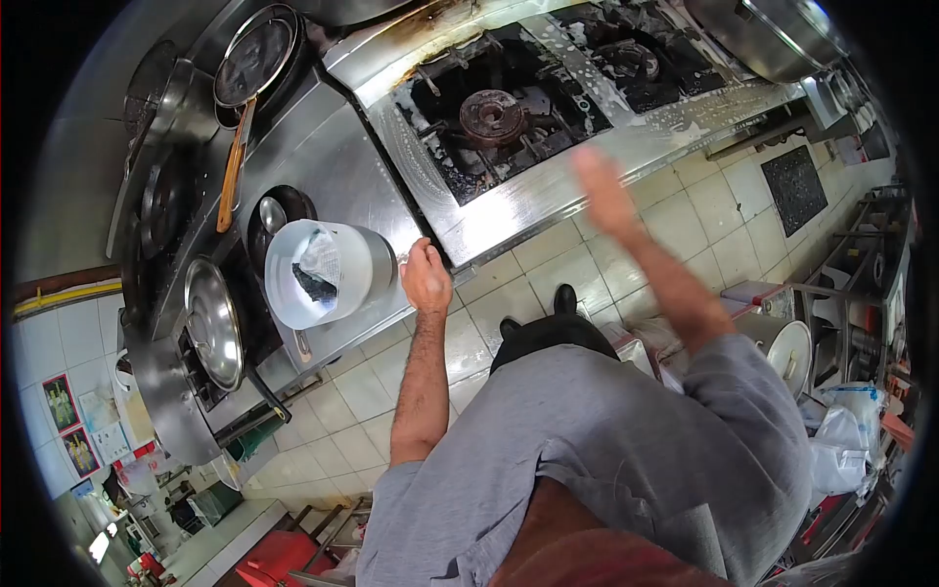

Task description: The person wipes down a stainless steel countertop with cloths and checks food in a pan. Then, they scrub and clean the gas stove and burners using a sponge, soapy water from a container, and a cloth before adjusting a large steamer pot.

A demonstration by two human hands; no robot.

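Observation:
My left hand [426, 278] is closed at the front edge of the steel counter [323, 147], right of a translucent plastic bucket [367, 266]. Whatever its curled fingers hold, if anything, is hidden. The bucket has a whitish, printed-looking piece and something dark inside. Over the front edge of the gas stove [465, 230] my right hand [604, 191] is smeared by motion, so its fingers cannot be made out. White suds and wet streaks lie on the stove's steel top around the blackened burner [491, 117].
Behind the bucket rest a wooden-handled pan [256, 64] and a small pan with a ladle [273, 214]. A round metal lid [213, 323] leans at the left. At the stove's far right stands a large metal pot [773, 39]. Shelving and a lidded pot [785, 357] stand right.

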